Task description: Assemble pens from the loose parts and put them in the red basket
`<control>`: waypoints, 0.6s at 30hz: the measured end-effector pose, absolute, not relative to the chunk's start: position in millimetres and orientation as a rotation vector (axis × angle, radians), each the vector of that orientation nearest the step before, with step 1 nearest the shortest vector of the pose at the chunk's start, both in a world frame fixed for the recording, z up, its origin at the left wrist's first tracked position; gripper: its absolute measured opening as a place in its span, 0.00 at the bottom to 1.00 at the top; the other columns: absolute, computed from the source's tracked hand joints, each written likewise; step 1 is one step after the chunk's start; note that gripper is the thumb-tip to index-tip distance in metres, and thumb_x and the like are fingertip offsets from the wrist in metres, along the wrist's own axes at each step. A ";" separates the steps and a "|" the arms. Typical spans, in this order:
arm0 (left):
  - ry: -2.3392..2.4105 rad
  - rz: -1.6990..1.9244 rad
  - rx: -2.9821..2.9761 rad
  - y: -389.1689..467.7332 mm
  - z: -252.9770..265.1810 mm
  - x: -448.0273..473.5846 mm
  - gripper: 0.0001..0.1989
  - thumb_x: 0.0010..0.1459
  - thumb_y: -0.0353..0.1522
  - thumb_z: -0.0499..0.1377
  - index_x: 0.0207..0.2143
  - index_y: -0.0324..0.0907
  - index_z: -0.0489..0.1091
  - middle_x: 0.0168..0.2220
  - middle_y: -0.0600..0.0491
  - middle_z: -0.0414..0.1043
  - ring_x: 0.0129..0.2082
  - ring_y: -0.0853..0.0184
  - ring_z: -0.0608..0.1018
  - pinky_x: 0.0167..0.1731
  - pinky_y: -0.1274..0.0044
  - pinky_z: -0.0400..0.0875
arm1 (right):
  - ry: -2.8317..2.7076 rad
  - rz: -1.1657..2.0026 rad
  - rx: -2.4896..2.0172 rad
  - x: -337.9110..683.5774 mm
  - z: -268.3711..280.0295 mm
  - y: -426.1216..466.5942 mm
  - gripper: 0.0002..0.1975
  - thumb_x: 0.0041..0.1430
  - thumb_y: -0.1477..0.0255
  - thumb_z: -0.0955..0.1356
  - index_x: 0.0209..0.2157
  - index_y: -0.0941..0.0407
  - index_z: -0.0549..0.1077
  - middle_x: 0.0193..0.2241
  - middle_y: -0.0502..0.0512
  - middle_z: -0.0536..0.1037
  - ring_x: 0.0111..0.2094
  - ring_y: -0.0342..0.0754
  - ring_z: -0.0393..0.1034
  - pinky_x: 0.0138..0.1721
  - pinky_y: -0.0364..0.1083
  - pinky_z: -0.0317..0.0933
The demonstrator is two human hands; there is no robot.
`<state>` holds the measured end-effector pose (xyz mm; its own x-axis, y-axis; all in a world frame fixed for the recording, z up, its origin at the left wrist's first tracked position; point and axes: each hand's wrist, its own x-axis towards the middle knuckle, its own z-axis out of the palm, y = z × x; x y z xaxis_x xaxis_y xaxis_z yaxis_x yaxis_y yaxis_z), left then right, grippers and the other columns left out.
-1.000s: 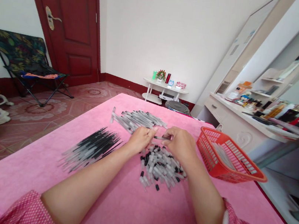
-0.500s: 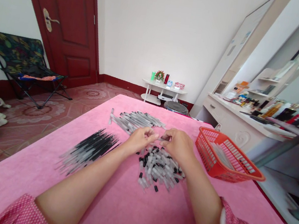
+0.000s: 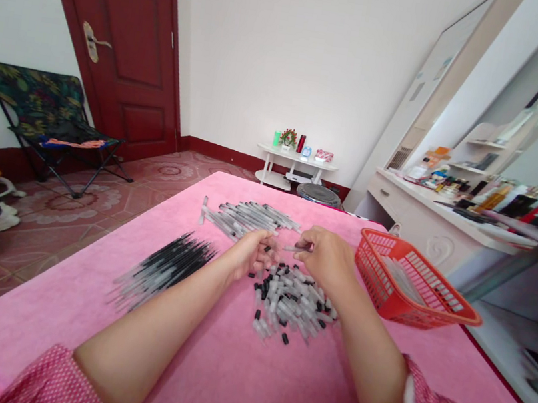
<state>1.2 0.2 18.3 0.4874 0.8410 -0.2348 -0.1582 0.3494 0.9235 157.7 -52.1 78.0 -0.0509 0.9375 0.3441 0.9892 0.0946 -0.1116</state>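
Observation:
My left hand [image 3: 251,257] is turned partly palm up, left of the loose pen caps, its fingers curled around a small black plug [image 3: 268,249]. Just across from it, my right hand [image 3: 328,254] pinches a short translucent pen part [image 3: 291,249] that points toward the left hand; its other end is hidden by the fingers. Below both hands lies a heap of clear pen caps [image 3: 291,302] mixed with small black pieces. Behind them is a pile of clear pen barrels [image 3: 251,216]. Black-inked refills [image 3: 171,264] lie bundled beside my left forearm.
A pink cloth [image 3: 243,373] covers the table. An orange-red basket [image 3: 414,311] with clear plastic inside stands at the right. Beyond are a dresser [image 3: 423,214] holding bottles, a low white stand [image 3: 300,159], a folding chair [image 3: 45,107] and a red door [image 3: 111,36].
My hands have moved slightly apart. The left has rolled palm upward, showing the black plug, while the right keeps the pen part. The whole view has shifted slightly.

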 end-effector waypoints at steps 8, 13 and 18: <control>0.821 0.774 1.473 -3.7 14.5 -2.0 0.21 0.41 0.47 0.63 0.20 0.36 0.71 0.17 0.55 0.67 0.14 0.78 0.61 0.14 0.83 0.49 | -2.123 -0.292 -1.892 159.9 74.7 -50.0 0.05 0.44 0.67 0.72 0.27 0.49 0.75 0.31 0.47 0.76 0.33 0.46 0.68 0.26 0.43 0.49; 0.848 0.832 1.488 -1.9 33.7 -13.2 0.17 0.42 0.43 0.63 0.18 0.37 0.71 0.14 0.56 0.63 0.14 0.77 0.59 0.15 0.82 0.49 | -2.054 -0.270 -2.024 169.0 81.4 -50.9 0.06 0.45 0.68 0.70 0.29 0.49 0.75 0.32 0.49 0.77 0.33 0.48 0.69 0.27 0.44 0.50; 1.003 0.982 1.723 -8.5 60.4 -67.2 0.16 0.45 0.42 0.61 0.18 0.37 0.71 0.15 0.55 0.65 0.15 0.76 0.60 0.17 0.81 0.50 | -1.940 -0.290 -2.110 180.6 88.0 -48.9 0.09 0.46 0.67 0.69 0.33 0.49 0.76 0.31 0.52 0.78 0.34 0.51 0.70 0.26 0.45 0.50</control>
<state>-67.2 -8.5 60.4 0.3591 0.9134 0.1914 0.2107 -0.2792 0.9368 180.6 -48.9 88.0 0.0885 0.9438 0.3183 0.9957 -0.0747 -0.0552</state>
